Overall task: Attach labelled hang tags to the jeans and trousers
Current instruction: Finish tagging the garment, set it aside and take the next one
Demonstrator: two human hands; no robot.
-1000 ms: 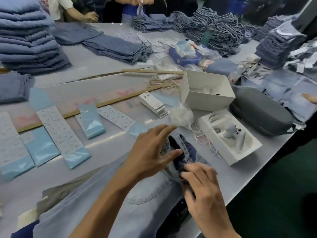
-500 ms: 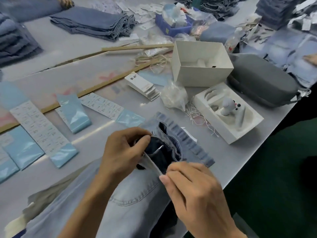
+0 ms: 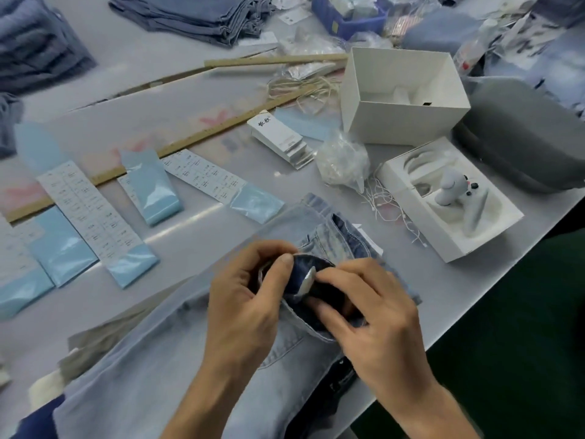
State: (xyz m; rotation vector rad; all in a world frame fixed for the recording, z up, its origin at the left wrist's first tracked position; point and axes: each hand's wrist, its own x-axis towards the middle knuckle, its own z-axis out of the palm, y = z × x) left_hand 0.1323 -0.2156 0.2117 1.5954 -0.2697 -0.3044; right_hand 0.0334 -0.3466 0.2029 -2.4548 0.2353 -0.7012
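Both hands are busy at the grey table's (image 3: pixel 316 33) near edge: left hand (image 3: pixel 243 299) pinches the pale blue denim jeans' (image 3: pixel 164 359) dark waistband, right hand (image 3: pixel 370 315) pinches a small silvery label (image 3: pixel 307 282) there. Open white cardboard box (image 3: pixel 402 122), crumpled plastic bag (image 3: pixel 342 160) and white hang tag stack (image 3: pixel 281 137) sit just behind.

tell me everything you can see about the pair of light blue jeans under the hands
The jeans are pale, washed denim, lying flat on the grey table with the waist toward the far right. The waistband is turned open, showing a darker blue inside and a small pale label. A curved pocket seam shows below the waist. The left hand grips the folded-back waistband; the right hand pinches at the label. A white tag peeks out beside the waist.
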